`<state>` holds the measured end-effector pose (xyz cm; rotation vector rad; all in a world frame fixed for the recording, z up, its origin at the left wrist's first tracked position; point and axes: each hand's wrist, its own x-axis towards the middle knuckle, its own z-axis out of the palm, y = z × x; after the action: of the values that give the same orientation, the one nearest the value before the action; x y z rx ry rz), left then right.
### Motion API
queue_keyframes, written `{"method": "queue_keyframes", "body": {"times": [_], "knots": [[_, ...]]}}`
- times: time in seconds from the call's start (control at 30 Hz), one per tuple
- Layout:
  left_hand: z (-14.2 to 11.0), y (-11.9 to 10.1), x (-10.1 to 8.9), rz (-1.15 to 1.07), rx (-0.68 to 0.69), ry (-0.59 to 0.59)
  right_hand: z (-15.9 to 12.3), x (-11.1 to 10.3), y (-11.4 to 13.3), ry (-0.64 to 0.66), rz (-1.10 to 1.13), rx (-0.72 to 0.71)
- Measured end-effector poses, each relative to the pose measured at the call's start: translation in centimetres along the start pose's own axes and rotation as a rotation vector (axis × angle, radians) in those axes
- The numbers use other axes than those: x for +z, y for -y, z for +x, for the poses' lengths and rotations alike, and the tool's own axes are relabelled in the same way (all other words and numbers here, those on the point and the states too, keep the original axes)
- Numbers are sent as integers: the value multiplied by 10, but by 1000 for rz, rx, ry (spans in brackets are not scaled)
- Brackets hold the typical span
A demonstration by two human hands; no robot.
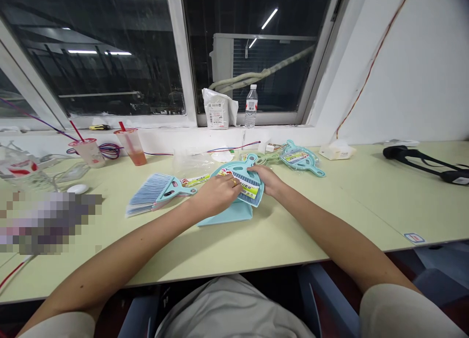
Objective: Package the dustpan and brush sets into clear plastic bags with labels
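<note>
Hand brush (157, 194) beside teal dustpan (225, 214)

My left hand (216, 194) and right hand (264, 179) hide much of the teal dustpan (227, 213); a pixelated patch (47, 223) masks part of the desk (322, 225); the label (244, 184) print is too small to read.

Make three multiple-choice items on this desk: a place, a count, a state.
1. Where is the plastic water bottle? A. On the windowsill B. On the chair C. By the mouse
2. How many straw cups are on the desk? A. One B. Two C. Four
3. The teal dustpan set beyond the right hand is: A. In pieces B. In clear plastic C. On the floor

1 A, against the window glass.
2 B, both at the desk's left.
3 B, plastic film covers its label.
</note>
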<state>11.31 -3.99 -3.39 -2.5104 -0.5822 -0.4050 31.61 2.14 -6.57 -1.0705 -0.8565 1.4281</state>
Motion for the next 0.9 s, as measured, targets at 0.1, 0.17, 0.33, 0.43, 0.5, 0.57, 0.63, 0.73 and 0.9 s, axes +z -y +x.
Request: {"method": "queue_keyframes", "body": {"times": [0.1,0.17,0.33,0.43,0.5,0.57,0.63,0.73,0.9], "knots": [[1,10,-9,-143,-102,-102,-1,-1,1,22,16,38],[0,24,-17,-282,-282,-243,-2,0,3,44,42,80],[-16,59,-20,-993,-1060,-381,10,18,7,39,155,86],[-30,69,-7,-1661,-1184,-240,22,39,4,14,191,2],[-38,74,2,-1898,-1167,-260,29,57,0,-7,201,-32],[-45,78,8,-1967,-1186,-329,33,74,-5,-16,220,-50],[-50,84,10,-1975,-1205,-380,35,90,-9,-2,244,-50],[-56,96,9,-1967,-1267,-451,38,107,-15,21,253,-35],[-64,108,8,-1913,-1323,-501,38,118,-20,47,242,-53]]}}
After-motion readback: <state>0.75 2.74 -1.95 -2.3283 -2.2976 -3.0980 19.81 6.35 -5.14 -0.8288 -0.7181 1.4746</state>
